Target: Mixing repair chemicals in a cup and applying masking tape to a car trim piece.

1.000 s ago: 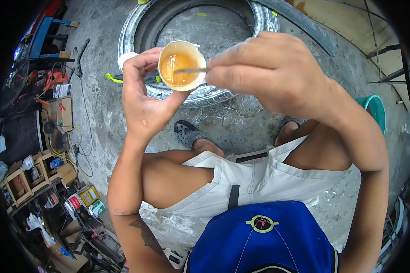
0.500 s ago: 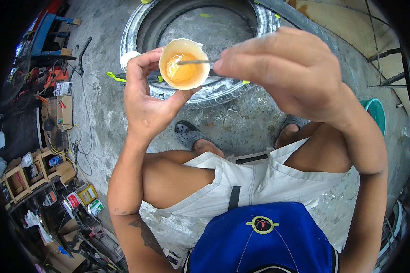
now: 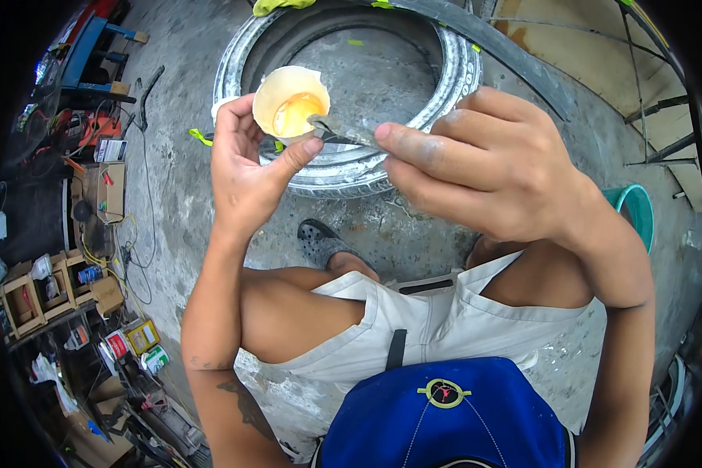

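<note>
My left hand (image 3: 249,175) grips a small cream-white cup (image 3: 273,97) with its fingers curled around it and thumb below the rim. Yellow-orange glossy liquid (image 3: 295,117) lies in it, and the cup is tilted a little. In my right hand (image 3: 483,168) is a thin flat metal stick or spatula (image 3: 349,132), pinched between fingers and thumb, its tip reaching into the cup. Both hands are over a tire (image 3: 462,64) lying on the concrete floor, whitish-stained, with bits of green tape on and inside it.
A teal bucket (image 3: 636,218) stands at the right, near rusty panels (image 3: 600,54). At the left are cardboard boxes (image 3: 111,187), wooden crates (image 3: 39,304), tools, cans and cables. A dark strip (image 3: 515,58) crosses the upper right. My legs and blue bag (image 3: 444,421) are below.
The cup has shifted left and tips more away from me. My right hand has moved a little down, and more of the stick's flat blade shows.
</note>
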A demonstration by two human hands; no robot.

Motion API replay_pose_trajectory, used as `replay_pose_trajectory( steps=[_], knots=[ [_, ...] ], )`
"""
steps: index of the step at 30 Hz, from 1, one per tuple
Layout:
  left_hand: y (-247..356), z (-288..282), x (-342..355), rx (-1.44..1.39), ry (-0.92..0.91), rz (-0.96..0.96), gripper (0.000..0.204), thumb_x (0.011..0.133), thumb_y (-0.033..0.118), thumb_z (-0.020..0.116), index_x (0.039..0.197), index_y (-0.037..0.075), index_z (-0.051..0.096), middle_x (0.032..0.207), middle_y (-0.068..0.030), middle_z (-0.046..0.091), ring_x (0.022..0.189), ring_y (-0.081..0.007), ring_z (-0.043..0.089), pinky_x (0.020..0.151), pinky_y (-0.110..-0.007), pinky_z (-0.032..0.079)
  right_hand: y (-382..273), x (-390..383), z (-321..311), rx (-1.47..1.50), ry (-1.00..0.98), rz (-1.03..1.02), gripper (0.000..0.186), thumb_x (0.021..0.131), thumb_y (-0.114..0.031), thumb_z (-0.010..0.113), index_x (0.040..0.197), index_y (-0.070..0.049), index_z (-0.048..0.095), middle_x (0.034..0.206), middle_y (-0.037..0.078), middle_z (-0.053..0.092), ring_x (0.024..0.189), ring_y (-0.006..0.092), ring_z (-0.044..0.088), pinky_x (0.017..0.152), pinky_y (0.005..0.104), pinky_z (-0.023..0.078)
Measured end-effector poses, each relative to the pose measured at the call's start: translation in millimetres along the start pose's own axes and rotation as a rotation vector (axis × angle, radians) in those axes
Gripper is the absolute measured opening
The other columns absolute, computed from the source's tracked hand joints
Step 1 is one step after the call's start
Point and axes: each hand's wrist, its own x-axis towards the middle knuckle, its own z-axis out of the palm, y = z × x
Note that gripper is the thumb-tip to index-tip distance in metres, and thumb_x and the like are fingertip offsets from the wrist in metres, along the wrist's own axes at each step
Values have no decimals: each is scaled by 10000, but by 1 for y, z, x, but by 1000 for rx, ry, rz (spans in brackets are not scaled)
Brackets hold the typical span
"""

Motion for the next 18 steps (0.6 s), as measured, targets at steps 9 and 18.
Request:
replay_pose_trajectory(
  steps=[9,18],
  knots=[
    [2,-5,0,-13,55,20,703,723,77,905,1246,-6,443,1180,-155,628,1108,-217,616,1017,-362,465,6,5,-17,91,50,25,235,712,-64,730,946,-49,731,1061,97,733,659,134,628,567,271,450],
    [7,7,-8,134,25,168,741,655,85,947,1218,10,471,1178,-144,621,1100,-212,615,995,-358,481,-11,11,2,1271,123,1116,178,965,-87,660,1120,-3,685,931,60,701,745,84,630,693,241,531]
  ],
)
